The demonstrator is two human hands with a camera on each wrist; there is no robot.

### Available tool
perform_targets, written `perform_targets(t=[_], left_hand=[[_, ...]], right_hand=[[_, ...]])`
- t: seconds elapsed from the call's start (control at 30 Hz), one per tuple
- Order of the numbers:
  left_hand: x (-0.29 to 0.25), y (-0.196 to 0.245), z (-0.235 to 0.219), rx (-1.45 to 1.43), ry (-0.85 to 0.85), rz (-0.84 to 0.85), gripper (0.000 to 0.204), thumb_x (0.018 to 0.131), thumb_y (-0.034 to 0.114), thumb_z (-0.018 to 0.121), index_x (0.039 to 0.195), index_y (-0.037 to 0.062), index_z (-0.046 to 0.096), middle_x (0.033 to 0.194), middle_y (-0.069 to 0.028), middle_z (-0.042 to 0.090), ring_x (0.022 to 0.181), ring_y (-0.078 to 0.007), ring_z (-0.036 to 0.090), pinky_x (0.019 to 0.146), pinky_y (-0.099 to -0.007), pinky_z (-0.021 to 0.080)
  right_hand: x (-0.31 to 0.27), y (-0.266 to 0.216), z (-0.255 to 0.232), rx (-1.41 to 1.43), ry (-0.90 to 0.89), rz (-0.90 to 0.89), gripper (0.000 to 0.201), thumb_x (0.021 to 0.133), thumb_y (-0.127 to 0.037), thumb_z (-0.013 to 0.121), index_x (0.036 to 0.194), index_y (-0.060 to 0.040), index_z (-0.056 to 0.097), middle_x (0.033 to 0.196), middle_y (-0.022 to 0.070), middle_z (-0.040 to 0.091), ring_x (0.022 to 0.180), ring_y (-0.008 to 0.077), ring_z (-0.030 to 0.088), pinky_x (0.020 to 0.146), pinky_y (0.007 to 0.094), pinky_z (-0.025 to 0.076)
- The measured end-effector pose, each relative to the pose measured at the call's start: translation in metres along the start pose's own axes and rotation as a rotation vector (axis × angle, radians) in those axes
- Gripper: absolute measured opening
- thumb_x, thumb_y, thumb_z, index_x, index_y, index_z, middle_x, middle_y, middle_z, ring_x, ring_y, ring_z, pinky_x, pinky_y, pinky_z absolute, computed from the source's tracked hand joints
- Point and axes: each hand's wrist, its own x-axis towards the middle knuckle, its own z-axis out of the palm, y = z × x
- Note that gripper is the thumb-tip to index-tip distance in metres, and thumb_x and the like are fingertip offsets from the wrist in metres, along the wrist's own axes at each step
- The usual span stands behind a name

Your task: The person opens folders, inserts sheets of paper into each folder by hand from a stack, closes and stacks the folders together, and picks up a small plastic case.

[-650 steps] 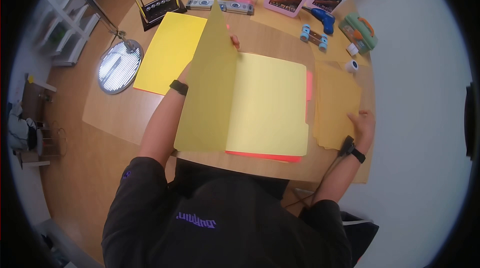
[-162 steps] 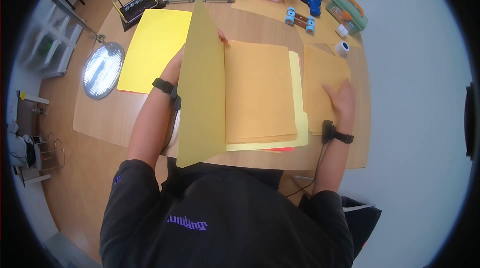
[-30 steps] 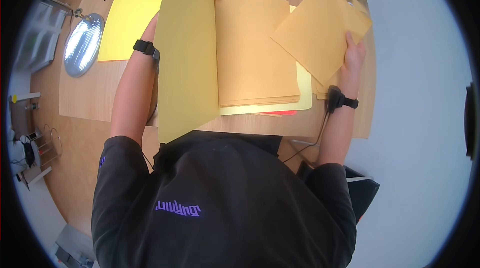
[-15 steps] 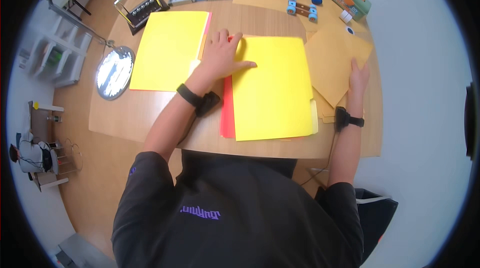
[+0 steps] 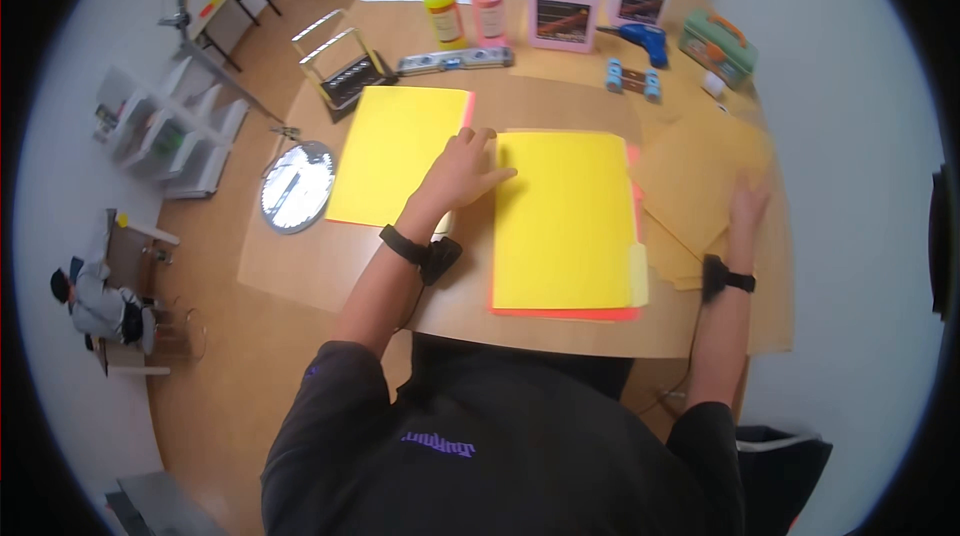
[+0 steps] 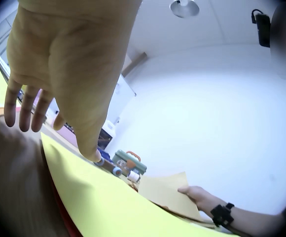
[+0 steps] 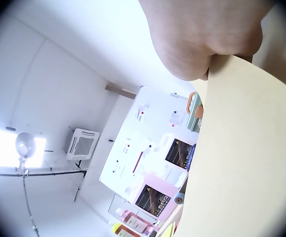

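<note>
A yellow file folder lies closed in the middle of the table, its pale tab at the right edge and red folders showing from under it. My left hand is by its left edge; the left wrist view has the fingers extended and the thumb over the yellow cover. On the right, my right hand pinches the edge of a tan kraft paper sheet, thumb on top, with more tan sheets beneath. The right wrist view shows that sheet large, running from the grip.
Another yellow folder stack lies to the left, near a round lamp and a Newton's cradle. Behind stand a spirit level, bottles, jugs, a blue drill, a toy skateboard and a green box.
The folder's raised cover has come down over the tan sheets inside, and my left hand has moved from behind it to its left edge. My right hand keeps hold of the kraft paper sheet.
</note>
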Motion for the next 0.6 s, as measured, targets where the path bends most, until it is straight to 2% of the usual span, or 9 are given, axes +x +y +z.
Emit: perform_targets(t=[0.03,0.1,0.13,0.2,0.23,0.3,0.47,0.53,0.6], left_hand=[[0.0,-0.015,-0.01,0.021,0.012,-0.011,0.069,0.083,0.045,0.077,0.132,0.0026,0.053,0.123,-0.0232,0.055,0.114,-0.0406,0.056,0.099,-0.0453,0.048],[0.003,-0.057,-0.025,0.17,0.18,-0.045,0.076,0.082,0.05,0.076,0.137,0.0049,0.051,0.135,-0.023,0.053,0.124,-0.0411,0.052,0.104,-0.0473,0.044],[0.001,-0.069,-0.034,0.184,0.182,-0.038,0.076,0.082,0.05,0.076,0.137,0.0049,0.051,0.135,-0.023,0.053,0.124,-0.0411,0.052,0.104,-0.0473,0.044],[-0.007,-0.093,-0.051,0.376,0.128,-0.27,0.083,0.081,0.055,0.076,0.142,0.0066,0.048,0.145,-0.0252,0.046,0.133,-0.0418,0.046,0.109,-0.0487,0.041],[-0.011,-0.114,-0.051,0.389,0.127,-0.259,0.083,0.081,0.055,0.076,0.142,0.0066,0.048,0.145,-0.0252,0.046,0.133,-0.0418,0.046,0.109,-0.0487,0.041],[-0.019,-0.154,-0.049,0.381,0.006,-0.428,0.089,0.077,0.063,0.075,0.144,0.0118,0.047,0.15,-0.0234,0.041,0.138,-0.0401,0.041,0.105,-0.0637,0.037],[-0.044,-0.176,-0.071,0.416,0.103,-0.448,0.096,0.073,0.06,0.079,0.145,0.0068,0.045,0.143,-0.0268,0.048,0.132,-0.0445,0.045,0.106,-0.0543,0.041],[-0.046,-0.169,-0.073,0.413,0.141,-0.492,0.081,0.072,0.051,0.084,0.132,0.0046,0.056,0.125,-0.0279,0.059,0.12,-0.0455,0.055,0.101,-0.0491,0.046],[-0.045,-0.155,-0.078,0.346,0.174,-0.456,0.077,0.07,0.043,0.088,0.13,0.0059,0.058,0.122,-0.0267,0.059,0.118,-0.0441,0.055,0.1,-0.0484,0.046]], right_hand=[[0.0,-0.001,0.0,0.024,-0.01,-0.003,0.048,0.096,-0.03,0.061,0.129,0.0051,0.057,0.126,0.0241,0.065,0.116,0.04,0.062,0.099,0.045,0.046],[0.001,0.004,-0.001,0.11,-0.088,-0.008,0.047,0.096,-0.028,0.06,0.134,0.0001,0.056,0.128,0.0224,0.064,0.118,0.0388,0.061,0.1,0.0444,0.047],[0.003,0.007,0.0,0.123,-0.084,-0.002,0.047,0.096,-0.028,0.06,0.134,0.0001,0.056,0.128,0.0224,0.064,0.118,0.0388,0.061,0.1,0.0444,0.047],[0.002,0.014,0.005,0.022,-0.067,0.027,0.046,0.097,-0.027,0.059,0.136,-0.004,0.054,0.128,0.0211,0.064,0.118,0.0382,0.061,0.099,0.0444,0.047],[-0.001,0.015,0.006,0.031,-0.062,0.04,0.046,0.097,-0.027,0.059,0.136,-0.004,0.054,0.128,0.0211,0.064,0.118,0.0382,0.061,0.099,0.0444,0.047],[-0.004,0.012,0.005,-0.054,0.017,-0.035,0.045,0.096,-0.027,0.059,0.135,-0.0041,0.055,0.128,0.021,0.064,0.119,0.0384,0.061,0.098,0.0443,0.047],[-0.004,0.009,-0.002,0.025,-0.069,-0.002,0.046,0.095,-0.027,0.058,0.134,-0.004,0.055,0.128,0.0225,0.064,0.118,0.0401,0.06,0.097,0.0457,0.048],[-0.004,0.004,-0.009,0.007,-0.097,0.034,0.046,0.095,-0.027,0.058,0.134,-0.0039,0.055,0.127,0.0229,0.064,0.117,0.0407,0.06,0.096,0.0462,0.048],[-0.009,-0.008,-0.015,-0.017,-0.088,0.022,0.045,0.094,-0.026,0.058,0.133,-0.0033,0.056,0.125,0.0234,0.065,0.117,0.0408,0.061,0.096,0.0471,0.049]])
